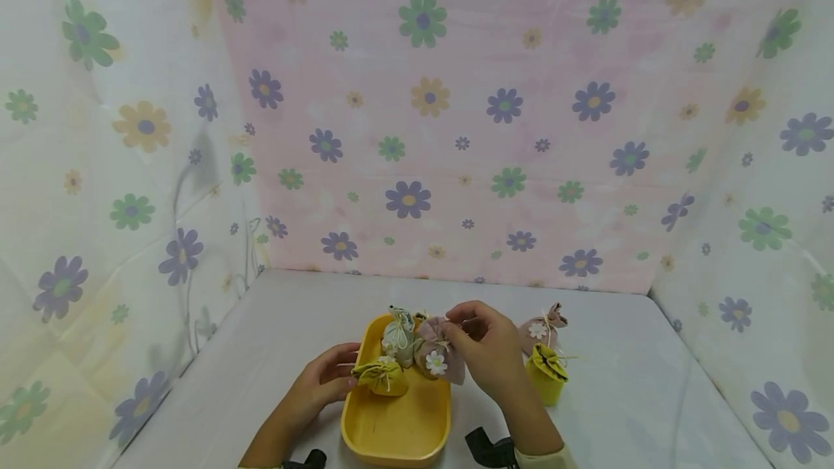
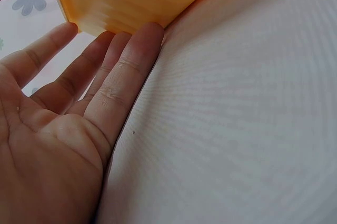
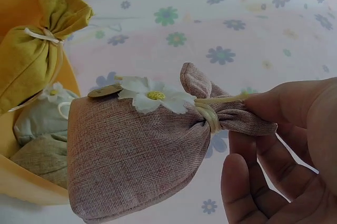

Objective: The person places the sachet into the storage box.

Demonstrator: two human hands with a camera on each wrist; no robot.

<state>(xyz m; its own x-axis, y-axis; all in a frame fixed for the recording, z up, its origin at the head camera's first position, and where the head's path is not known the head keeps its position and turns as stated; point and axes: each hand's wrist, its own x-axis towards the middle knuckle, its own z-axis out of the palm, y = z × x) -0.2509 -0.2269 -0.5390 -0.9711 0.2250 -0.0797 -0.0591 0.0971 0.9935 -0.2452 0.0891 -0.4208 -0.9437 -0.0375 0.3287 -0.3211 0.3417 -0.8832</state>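
Observation:
My right hand (image 1: 489, 349) pinches the gathered neck of a dusty-pink drawstring pouch (image 3: 137, 155) between thumb and fingers. This pouch bears a white cloth flower and hangs over the right side of a yellow tray (image 1: 397, 429). Inside the tray are a yellow pouch (image 1: 386, 381) by the left rim, a pale grey-green pouch (image 1: 399, 342) farther back, and an olive-grey pouch (image 3: 45, 158), mostly hidden in the head view. My left hand (image 1: 319, 382) is at the tray's left side, its extended fingers (image 2: 124, 79) touching the outer wall low down.
To the right of my right hand, a second pink pouch (image 1: 536, 335) and another yellow pouch (image 1: 546, 381) stand on the white tabletop (image 1: 625, 382). Flower-printed curtains (image 1: 456, 129) enclose the back and both sides.

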